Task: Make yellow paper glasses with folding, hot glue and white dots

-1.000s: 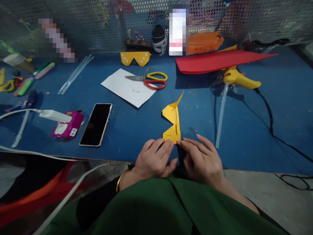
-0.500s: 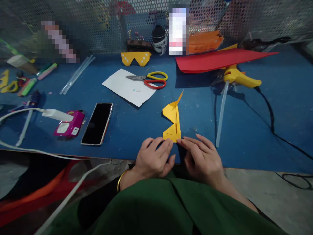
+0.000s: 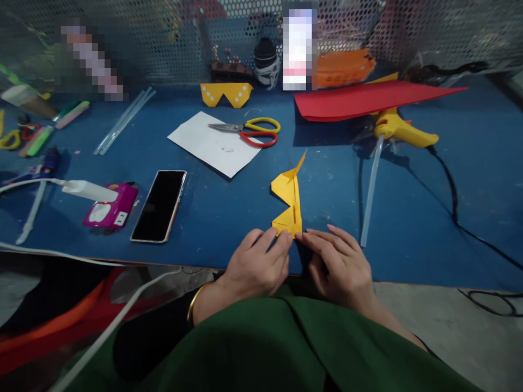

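Leftward on the blue table (image 3: 220,218), bright markers (image 3: 40,141) lay beyond a blue glue gun (image 3: 49,159). Next came a pink socket block (image 3: 125,198) with a white plug in it, two clear sticks (image 3: 125,122) farther back, and a dark-screened phone (image 3: 158,206). White paper (image 3: 202,141) followed, scissors (image 3: 242,128) resting across it with their blades apart, and behind it stood a yellow cutout (image 3: 224,90) dotted with white squares.

The left hand (image 3: 257,261) was palm down, its fingers held close and their tips pressed onto the near end of a folded yellow paper (image 3: 291,190); its thumb was hidden, so a pinch could not be told. That paper lay in front of the person, its far tip raised. The right hand (image 3: 341,261), fingers loosely spread, touched the near right corner with a fingertip. Farther right were a red sheet (image 3: 368,100) and a yellow glue gun (image 3: 398,128).
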Demonstrator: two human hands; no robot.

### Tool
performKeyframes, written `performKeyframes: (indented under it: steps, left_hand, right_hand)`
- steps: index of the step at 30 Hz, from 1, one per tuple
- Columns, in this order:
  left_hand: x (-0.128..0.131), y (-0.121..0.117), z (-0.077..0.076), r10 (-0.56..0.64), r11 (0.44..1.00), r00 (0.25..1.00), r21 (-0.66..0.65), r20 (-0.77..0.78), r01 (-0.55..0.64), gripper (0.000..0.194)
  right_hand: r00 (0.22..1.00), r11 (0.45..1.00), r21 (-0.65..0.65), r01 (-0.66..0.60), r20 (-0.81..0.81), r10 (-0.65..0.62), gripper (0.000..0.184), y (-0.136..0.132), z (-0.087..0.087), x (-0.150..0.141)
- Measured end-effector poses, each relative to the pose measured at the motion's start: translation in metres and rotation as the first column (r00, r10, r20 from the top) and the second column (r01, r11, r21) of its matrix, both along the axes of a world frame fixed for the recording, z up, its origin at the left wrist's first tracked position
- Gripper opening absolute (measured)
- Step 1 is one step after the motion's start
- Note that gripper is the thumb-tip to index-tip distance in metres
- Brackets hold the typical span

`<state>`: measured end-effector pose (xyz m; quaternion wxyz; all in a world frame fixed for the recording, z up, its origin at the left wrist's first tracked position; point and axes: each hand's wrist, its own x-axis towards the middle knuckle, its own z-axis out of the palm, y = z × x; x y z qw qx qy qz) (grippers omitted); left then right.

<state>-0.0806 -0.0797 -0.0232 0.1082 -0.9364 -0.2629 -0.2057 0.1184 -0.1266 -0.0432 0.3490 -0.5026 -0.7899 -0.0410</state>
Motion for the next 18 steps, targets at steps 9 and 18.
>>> performKeyframes:
  steps: [9,18]
  left_hand:
    - [-0.018,-0.002,0.0,0.007,1.0,0.999,0.012,0.039,-0.008,0.033]
    - [-0.003,0.001,-0.001,0.002,0.997,1.0,-0.076,-0.014,-0.003,0.039]
  right_hand:
    - [1.0,1.0,-0.006,0.006,-0.008,-0.006,0.045,0.0,0.002,0.0]
    - [1.0,1.0,-0.002,0.007,-0.004,-0.007,0.041,0.0,0.0,0.0]
